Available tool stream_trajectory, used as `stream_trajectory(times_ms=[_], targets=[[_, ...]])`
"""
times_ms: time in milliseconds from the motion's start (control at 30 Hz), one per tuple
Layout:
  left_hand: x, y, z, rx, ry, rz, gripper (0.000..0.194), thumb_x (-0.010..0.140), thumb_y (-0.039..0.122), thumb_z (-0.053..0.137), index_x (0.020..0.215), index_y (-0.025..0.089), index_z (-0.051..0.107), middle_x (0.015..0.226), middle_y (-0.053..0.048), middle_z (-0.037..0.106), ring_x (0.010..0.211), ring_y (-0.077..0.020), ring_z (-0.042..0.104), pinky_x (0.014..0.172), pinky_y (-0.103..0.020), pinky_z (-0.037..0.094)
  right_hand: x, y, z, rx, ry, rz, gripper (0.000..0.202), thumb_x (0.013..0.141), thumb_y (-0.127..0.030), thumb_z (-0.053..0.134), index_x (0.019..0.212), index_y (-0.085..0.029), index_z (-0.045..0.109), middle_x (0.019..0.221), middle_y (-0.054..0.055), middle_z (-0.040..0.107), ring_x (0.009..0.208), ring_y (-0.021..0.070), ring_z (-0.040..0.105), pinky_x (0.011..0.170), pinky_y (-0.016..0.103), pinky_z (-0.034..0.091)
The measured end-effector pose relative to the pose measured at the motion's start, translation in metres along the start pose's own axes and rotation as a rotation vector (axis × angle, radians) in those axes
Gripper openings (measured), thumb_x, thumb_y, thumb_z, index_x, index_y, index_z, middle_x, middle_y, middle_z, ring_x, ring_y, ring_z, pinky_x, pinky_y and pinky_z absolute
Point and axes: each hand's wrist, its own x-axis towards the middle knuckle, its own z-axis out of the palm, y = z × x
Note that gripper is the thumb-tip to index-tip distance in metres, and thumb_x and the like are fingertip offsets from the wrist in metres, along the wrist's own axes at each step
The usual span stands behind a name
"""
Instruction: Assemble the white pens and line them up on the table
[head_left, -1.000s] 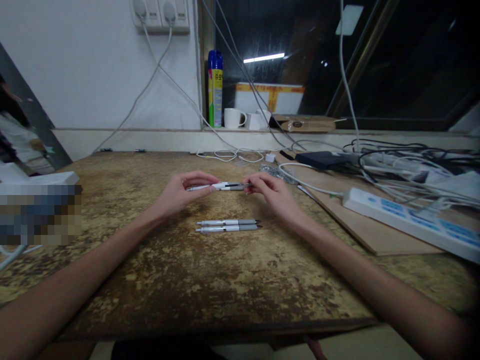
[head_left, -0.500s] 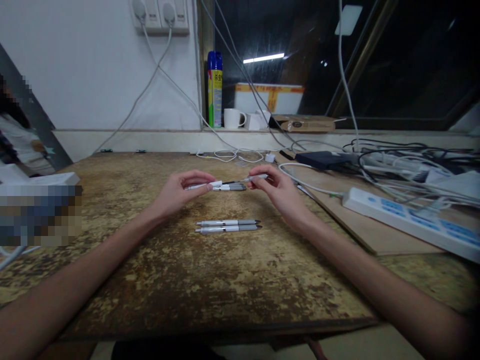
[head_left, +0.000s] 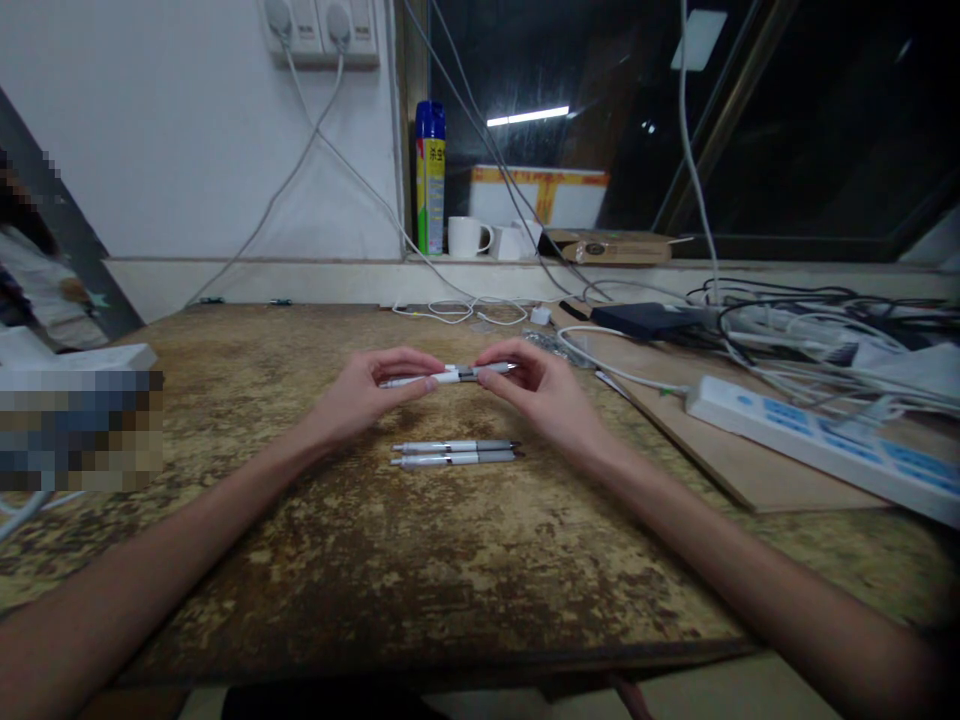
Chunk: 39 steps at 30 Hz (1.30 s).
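My left hand is closed, pinching the white barrel of a pen between thumb and fingers. My right hand is closed on the pen's grey front part, whose tip points right. The two parts meet, or nearly so, between my hands; a narrow dark stretch shows there, and I cannot tell whether they are fully joined. Just behind, another pen or pens lie mostly hidden. Nearer to me, two white-and-grey pens lie side by side on the worn wooden table, tips to the right.
On the right are a white power strip, a brown board and tangled cables. A thin white cable lies along the back. A spray can and white mug stand on the sill.
My right hand has moved left with the grey front part, towards the barrel in my left hand. The dark refill that showed between the parts is now mostly covered.
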Motion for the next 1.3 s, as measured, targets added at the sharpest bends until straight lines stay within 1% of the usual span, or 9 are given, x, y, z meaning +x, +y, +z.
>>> stream_trajectory(times_ms=[300,433,500,667,800,867,1000,1167,1300], targets=[[-0.0008,0.0013,0.0011,0.001,0.007,0.006,0.028,0.087,0.038,0.075,0.11,0.022,0.076,0.113,-0.007,0.077,0.105,-0.0221,0.07,0.1,-0.037,0.051,-0.0019,0.0006,0.0008,-0.019,-0.055,-0.066,0.017,0.088,-0.032,0.07,0.097,-0.018,0.068,0.097,0.005,0.071,0.084,0.0165,0.065,0.077,0.03,0.052],[-0.0013,0.0028,0.0023,0.025,-0.015,0.024,0.029,0.086,0.038,0.075,0.11,0.022,0.077,0.112,-0.007,0.077,0.105,-0.0224,0.07,0.099,-0.036,0.051,-0.0033,0.0021,0.0009,-0.01,-0.083,0.009,0.025,0.093,-0.042,0.063,0.099,-0.018,0.064,0.075,0.002,0.068,0.062,0.0143,0.06,0.06,0.029,0.047],[-0.0013,0.0036,0.0029,0.039,-0.02,0.024,0.03,0.086,0.039,0.075,0.11,0.021,0.077,0.113,-0.007,0.077,0.105,-0.0227,0.07,0.098,-0.037,0.052,-0.004,0.0011,0.0006,-0.013,-0.103,0.048,0.028,0.096,-0.045,0.057,0.1,-0.019,0.063,0.068,0.001,0.065,0.056,0.0139,0.056,0.057,0.028,0.044],[-0.0014,0.0045,0.0035,0.057,-0.01,0.02,0.03,0.087,0.04,0.073,0.11,0.02,0.076,0.111,-0.008,0.077,0.102,-0.0233,0.071,0.097,-0.039,0.053,-0.0035,-0.0016,-0.001,-0.068,-0.129,-0.004,0.02,0.093,-0.036,0.06,0.105,-0.02,0.064,0.077,0.0,0.061,0.071,0.0145,0.056,0.068,0.029,0.042],[-0.0015,0.0045,0.0036,0.042,-0.031,0.032,0.03,0.087,0.039,0.073,0.111,0.02,0.076,0.113,-0.008,0.077,0.105,-0.0232,0.071,0.096,-0.038,0.054,-0.0034,-0.0017,-0.0017,-0.072,-0.175,0.059,0.026,0.099,-0.04,0.049,0.106,-0.02,0.064,0.061,-0.004,0.05,0.055,0.0129,0.044,0.057,0.028,0.033],[-0.0015,0.0044,0.0032,0.052,-0.031,0.034,0.03,0.087,0.038,0.073,0.11,0.02,0.076,0.112,-0.008,0.077,0.105,-0.023,0.071,0.096,-0.038,0.054,-0.0035,-0.0017,-0.002,-0.055,-0.181,0.077,0.027,0.1,-0.041,0.048,0.105,-0.019,0.064,0.061,-0.003,0.051,0.055,0.0132,0.045,0.057,0.029,0.033],[-0.0017,0.0045,0.0026,0.071,-0.02,0.022,0.029,0.087,0.037,0.073,0.111,0.021,0.076,0.111,-0.007,0.077,0.101,-0.0219,0.071,0.094,-0.037,0.054,-0.0031,-0.0019,-0.0025,-0.038,-0.169,0.042,0.021,0.093,-0.035,0.058,0.107,-0.02,0.062,0.069,-0.002,0.055,0.063,0.0136,0.049,0.062,0.028,0.036],[-0.0022,0.0056,0.0038,0.037,-0.038,0.034,0.029,0.086,0.037,0.074,0.11,0.021,0.075,0.113,-0.007,0.077,0.105,-0.0223,0.071,0.095,-0.036,0.054,-0.0034,-0.0022,-0.0025,0.001,-0.203,0.103,0.029,0.099,-0.043,0.047,0.106,-0.02,0.062,0.061,-0.004,0.051,0.054,0.0128,0.044,0.055,0.028,0.033],[-0.0024,0.0059,0.0042,0.039,-0.027,0.033,0.029,0.087,0.038,0.074,0.11,0.02,0.075,0.111,-0.007,0.077,0.104,-0.0226,0.071,0.096,-0.037,0.054,-0.0036,-0.0029,-0.0026,-0.006,-0.182,0.045,0.022,0.093,-0.037,0.061,0.107,-0.02,0.063,0.069,-0.002,0.056,0.063,0.0132,0.05,0.062,0.028,0.038]])
